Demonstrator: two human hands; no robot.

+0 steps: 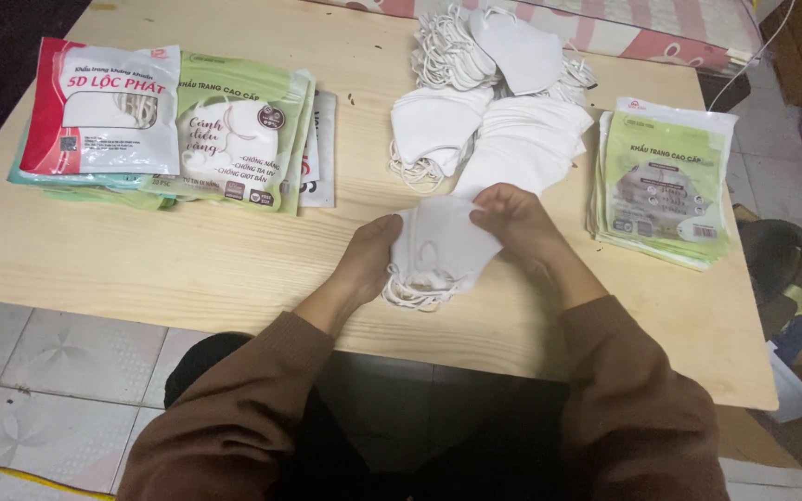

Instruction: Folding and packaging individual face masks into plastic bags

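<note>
— Head view, item one: what carries the lot?

— Pale wooden table [187, 260], set on a tiled floor [39, 371]. Everything listed sits on it.

— Largest stock on it?

— Heap of loose white masks [512, 130], at the middle of the far edge and running toward the centre, ear loops tangled along its sides. Next, a stack of filled packets [169, 130] at the far left corner: a red-and-white packet on top at the left, green-and-white ones fanned out beside and under it. Then a neater stack of green packets [666, 181] by the right edge, well apart from the left stack.

— And in hand?

— Small bundle of white masks [440, 246], just short of the table's near edge, about the middle, touching the near end of the loose heap. Its loops hang out below, toward the person.

— Hands?

— Left hand [368, 255] cups the bundle's left side, fingers curled under it, closed on it. Right hand [512, 223] pinches the upper right corner, thumb and fingers closed on the fabric. Both arms in brown sleeves [234, 417].

— Smallest entry?

— Loose loops at the bundle's lower edge; I cannot tell how many masks the bundle has.
</note>
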